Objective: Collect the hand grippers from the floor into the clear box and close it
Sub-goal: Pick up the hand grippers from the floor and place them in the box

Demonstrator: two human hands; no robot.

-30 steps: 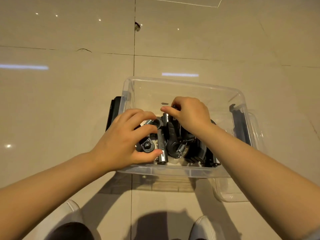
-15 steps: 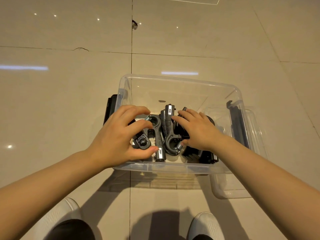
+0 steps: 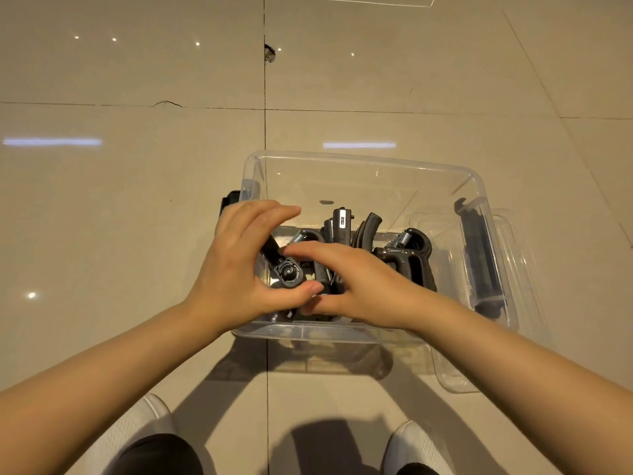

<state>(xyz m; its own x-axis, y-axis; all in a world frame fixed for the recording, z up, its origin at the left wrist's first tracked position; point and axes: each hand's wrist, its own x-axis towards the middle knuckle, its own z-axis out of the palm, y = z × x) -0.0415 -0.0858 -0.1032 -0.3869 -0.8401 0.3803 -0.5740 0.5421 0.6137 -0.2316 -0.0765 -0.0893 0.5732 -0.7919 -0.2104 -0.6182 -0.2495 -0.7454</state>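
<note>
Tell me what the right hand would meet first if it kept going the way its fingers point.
The right hand points left across the clear plastic box; it would probably first meet the black hand gripper held by the left hand. Depth is unclear.

The right hand (image 3: 359, 286) has slid left across the hand grippers (image 3: 407, 255) to meet the left hand (image 3: 239, 265).

Head-worn camera looks steeply down, close over the clear box (image 3: 359, 166) on the floor (image 3: 120, 217).
</note>
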